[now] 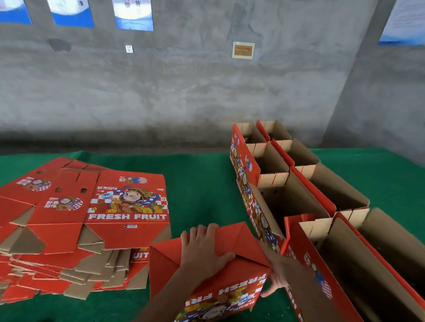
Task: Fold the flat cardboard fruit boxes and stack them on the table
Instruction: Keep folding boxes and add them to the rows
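Flat boxes (86, 216): red printed cardboard, "FRESH FRUIT" and cartoon figure on top sheet, brown flaps showing; loose fanned pile at the left side of the table (203, 186).

Box being folded (207, 272): red, bottom up, flaps folded in, print upside down; at the near edge, centre.

Folded boxes (306, 192): open tops, brown inside, two rows along the right side, far edge to near.

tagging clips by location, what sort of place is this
Probably a fruit packing room or small warehouse: a bare concrete wall, a pile of flat boxes and rows of folded boxes on a green table.
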Demonstrator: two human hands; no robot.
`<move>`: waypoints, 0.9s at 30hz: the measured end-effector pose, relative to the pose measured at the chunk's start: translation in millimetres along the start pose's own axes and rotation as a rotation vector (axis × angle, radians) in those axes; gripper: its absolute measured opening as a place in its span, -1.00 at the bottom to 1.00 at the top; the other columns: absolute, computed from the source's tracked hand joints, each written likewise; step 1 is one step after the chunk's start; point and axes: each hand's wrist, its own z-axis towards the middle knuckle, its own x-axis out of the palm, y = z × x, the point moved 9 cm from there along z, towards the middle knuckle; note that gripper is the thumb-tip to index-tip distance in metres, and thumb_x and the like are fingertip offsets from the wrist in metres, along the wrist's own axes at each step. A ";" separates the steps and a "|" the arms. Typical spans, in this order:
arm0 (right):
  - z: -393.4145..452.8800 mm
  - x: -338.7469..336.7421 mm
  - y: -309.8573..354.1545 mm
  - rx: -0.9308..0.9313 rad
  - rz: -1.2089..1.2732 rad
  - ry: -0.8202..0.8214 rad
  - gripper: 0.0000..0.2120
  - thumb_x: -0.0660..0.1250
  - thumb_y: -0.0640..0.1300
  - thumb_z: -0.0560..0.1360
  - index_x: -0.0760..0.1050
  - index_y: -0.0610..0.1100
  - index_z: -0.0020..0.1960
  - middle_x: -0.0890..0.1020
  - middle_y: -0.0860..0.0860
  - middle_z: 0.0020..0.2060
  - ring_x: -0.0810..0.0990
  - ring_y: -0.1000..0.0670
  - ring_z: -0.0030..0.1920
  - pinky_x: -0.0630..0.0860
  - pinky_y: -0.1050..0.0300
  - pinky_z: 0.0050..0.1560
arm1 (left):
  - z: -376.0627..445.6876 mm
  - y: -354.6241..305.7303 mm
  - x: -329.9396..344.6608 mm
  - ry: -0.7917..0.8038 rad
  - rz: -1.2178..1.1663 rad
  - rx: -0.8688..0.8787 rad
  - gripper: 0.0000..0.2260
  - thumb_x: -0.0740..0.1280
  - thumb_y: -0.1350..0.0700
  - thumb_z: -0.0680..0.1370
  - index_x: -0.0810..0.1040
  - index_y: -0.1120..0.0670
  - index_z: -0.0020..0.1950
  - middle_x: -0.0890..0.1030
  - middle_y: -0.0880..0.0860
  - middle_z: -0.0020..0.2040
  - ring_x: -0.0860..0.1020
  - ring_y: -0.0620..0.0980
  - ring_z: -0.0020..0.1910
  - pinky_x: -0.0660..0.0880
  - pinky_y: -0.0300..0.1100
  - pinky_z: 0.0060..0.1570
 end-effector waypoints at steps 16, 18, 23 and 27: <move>0.2 -16.2 -34.7 0.050 -0.139 -0.086 -0.34 0.17 0.46 0.53 0.49 -0.17 0.03 0.57 -0.04 -0.02 0.44 0.02 -0.13 0.45 0.16 -0.11 | -8.0 -8.2 0.7 0.155 -0.123 0.129 -0.52 0.10 -0.34 0.62 0.26 -0.19 0.49 0.48 0.00 0.37 0.40 0.09 0.41 0.19 0.13 0.45; -1.0 -11.1 -34.3 0.046 -0.130 -0.073 -0.43 0.15 0.43 0.57 0.38 -0.11 -0.10 0.46 -0.03 -0.18 0.33 0.04 -0.20 0.35 0.19 -0.21 | -14.2 1.2 -2.2 0.104 -0.030 0.102 -0.42 0.04 -0.43 0.58 0.28 -0.16 0.50 0.51 -0.03 0.37 0.44 0.07 0.38 0.26 0.11 0.42; -15.7 17.5 -11.4 -0.024 -0.172 -0.002 -0.48 0.12 0.33 0.65 0.38 -0.08 -0.22 0.47 0.02 -0.36 0.39 0.04 -0.24 0.38 0.18 -0.20 | -17.1 5.4 -35.4 -0.074 -0.093 0.049 -0.47 0.04 -0.42 0.61 0.41 -0.08 0.35 0.59 -0.03 0.24 0.54 0.05 0.25 0.39 0.02 0.28; -63.5 45.1 59.6 -0.265 -0.510 -0.024 -0.53 0.06 0.40 0.62 0.50 0.06 0.11 0.62 0.01 -0.12 0.52 0.02 -0.13 0.48 0.12 -0.04 | -22.1 9.2 -84.3 -0.228 -0.311 0.019 -0.50 0.06 -0.46 0.57 0.47 -0.10 0.18 0.62 -0.07 0.10 0.60 0.00 0.09 0.51 0.00 0.14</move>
